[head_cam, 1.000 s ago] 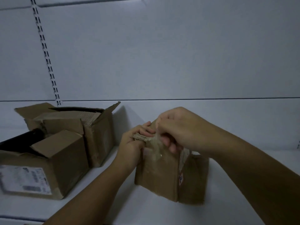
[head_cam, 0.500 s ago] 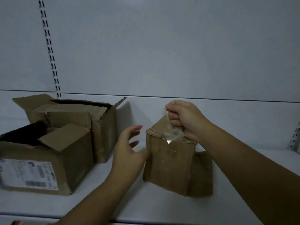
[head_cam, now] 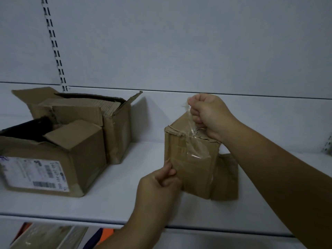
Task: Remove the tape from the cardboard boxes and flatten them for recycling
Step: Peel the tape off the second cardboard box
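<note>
The step in hand is peeling tape off one carton. The right hand (head_cam: 210, 115) is closed in a fist round the free end of a clear strip of tape (head_cam: 190, 123). The strip runs from its fingers down over the torn top edge of the small box (head_cam: 190, 173) just beneath it. It ends on the face turned toward the person, where a glossy patch clings to the cardboard.

The small box stands upright on the white shelf (head_cam: 125, 198) between the two hands, its top just under the right hand and its lower near edge against the left hand (head_cam: 159, 186). The left hand's fingers are curled at that edge to brace the box. In this dim light it appears to pinch the cardboard between thumb and fingers, though it may only be pressing.

Well off to the left of the left hand sit two larger cartons with their flaps up. The labelled box (head_cam: 75, 164) is nearer, and the rear box (head_cam: 116, 133) stands touching it just behind. Neither is flattened, so the task looks to be in its early part.

The next move calls for a steady pull by the right hand, up and away from the box and kept low along the face so the thin film does not snap. Meanwhile the left hand must hold the light box down so it does not lift with the strip.
</note>
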A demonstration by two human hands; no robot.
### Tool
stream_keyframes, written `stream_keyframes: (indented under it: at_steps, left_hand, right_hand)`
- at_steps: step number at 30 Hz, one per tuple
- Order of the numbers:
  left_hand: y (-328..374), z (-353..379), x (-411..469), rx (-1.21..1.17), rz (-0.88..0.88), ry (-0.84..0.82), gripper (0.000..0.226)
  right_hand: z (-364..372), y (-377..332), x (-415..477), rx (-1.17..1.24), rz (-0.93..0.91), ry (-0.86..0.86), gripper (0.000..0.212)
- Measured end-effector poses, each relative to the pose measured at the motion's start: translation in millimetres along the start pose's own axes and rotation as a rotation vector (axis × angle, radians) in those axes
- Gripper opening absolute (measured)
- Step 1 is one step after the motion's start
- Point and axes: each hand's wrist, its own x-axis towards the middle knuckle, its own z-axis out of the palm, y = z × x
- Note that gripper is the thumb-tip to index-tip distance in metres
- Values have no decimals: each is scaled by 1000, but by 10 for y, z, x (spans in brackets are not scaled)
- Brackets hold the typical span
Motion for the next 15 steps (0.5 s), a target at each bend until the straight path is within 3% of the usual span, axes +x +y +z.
stream_keyframes:
  at_steps: [3, 8, 15]
  left_hand:
    - [3, 74, -21, -168, -117, 1, 27]
    - [113, 75, 10, -207, -189, 43, 8]
    - [271, 42, 124, 153, -70, -3, 18]
  right_hand:
    - [4, 10, 2, -2, 7, -9, 24]
    - [-10, 14, -3, -23, -2, -17, 23]
    - [-37, 12, -16, -36, -67, 72, 23]
